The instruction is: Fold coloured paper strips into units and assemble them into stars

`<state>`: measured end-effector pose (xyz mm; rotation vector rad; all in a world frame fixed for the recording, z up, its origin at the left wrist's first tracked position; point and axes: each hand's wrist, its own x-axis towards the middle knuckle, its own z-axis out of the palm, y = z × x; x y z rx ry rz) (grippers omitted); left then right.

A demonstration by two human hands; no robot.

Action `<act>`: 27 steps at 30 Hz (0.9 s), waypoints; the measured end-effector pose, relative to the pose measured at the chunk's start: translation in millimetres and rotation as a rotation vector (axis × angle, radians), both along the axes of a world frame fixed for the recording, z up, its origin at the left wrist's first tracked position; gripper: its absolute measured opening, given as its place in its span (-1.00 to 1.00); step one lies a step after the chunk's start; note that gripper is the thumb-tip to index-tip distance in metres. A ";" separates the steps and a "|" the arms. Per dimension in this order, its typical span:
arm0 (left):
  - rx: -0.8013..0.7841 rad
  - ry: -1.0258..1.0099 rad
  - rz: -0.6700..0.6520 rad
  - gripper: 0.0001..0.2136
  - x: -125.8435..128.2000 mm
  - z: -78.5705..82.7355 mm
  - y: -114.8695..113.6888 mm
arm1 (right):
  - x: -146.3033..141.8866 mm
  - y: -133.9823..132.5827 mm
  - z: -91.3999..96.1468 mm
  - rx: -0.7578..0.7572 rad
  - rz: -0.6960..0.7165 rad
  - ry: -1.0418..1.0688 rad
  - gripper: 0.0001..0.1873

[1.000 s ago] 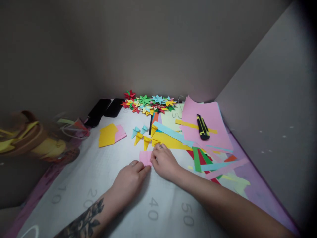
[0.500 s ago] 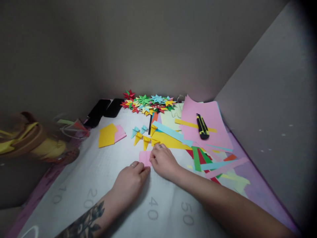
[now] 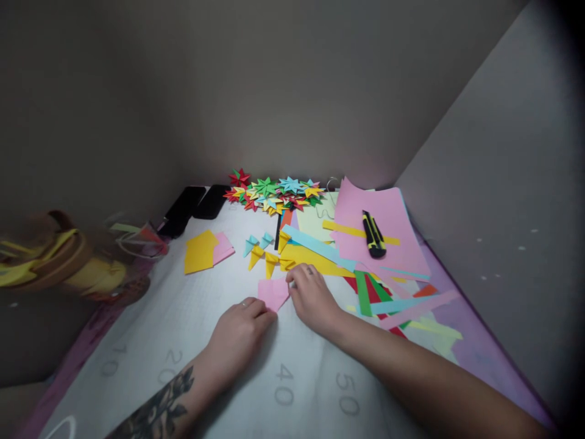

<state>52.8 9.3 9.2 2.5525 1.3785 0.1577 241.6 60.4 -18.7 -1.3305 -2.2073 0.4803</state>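
Note:
A small piece of pink paper [image 3: 273, 294] lies on the white mat, with its lower right corner folded at a slant. My left hand [image 3: 247, 326] presses its lower left edge, fingers closed together on the paper. At its right edge, my right hand [image 3: 313, 299] is closed, pinching the paper's side between thumb and fingers. Just beyond the pink paper are several small folded yellow pieces [image 3: 271, 263] and two folded light blue pieces [image 3: 250, 244]. Yellow paper squares [image 3: 200, 251] overlap pink squares [image 3: 223, 248] to the left.
Colourful folded paper stars [image 3: 266, 188] are heaped at the back. A utility knife [image 3: 374, 235] rests on pink sheets [image 3: 350, 207], with paper strips [image 3: 393, 305] scattered in front. Black phone-like slabs [image 3: 211, 201] lie back left, near a yellow-and-brown object [image 3: 73, 256]. Walls stand behind and right.
My right hand has moved slightly right, and more of the pink paper shows, now with a slanted lower right corner. My left hand has stayed almost in place.

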 end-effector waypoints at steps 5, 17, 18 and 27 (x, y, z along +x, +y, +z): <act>0.057 -0.208 0.084 -0.71 -10.6 -5.6 8.1 | 5.7 -3.9 6.1 0.106 0.464 0.086 -0.72; 0.091 -0.202 -0.052 -0.83 -16.2 -3.1 21.1 | 8.4 -0.6 -0.4 0.173 0.541 -0.010 -0.64; 0.072 -0.193 -0.068 -0.84 -17.1 -3.0 21.5 | 8.2 -0.9 0.1 0.180 0.551 -0.032 -0.65; -0.098 -0.226 -0.074 -0.83 -23.1 3.6 26.8 | 10.0 -1.9 7.3 0.256 0.660 -0.256 -0.74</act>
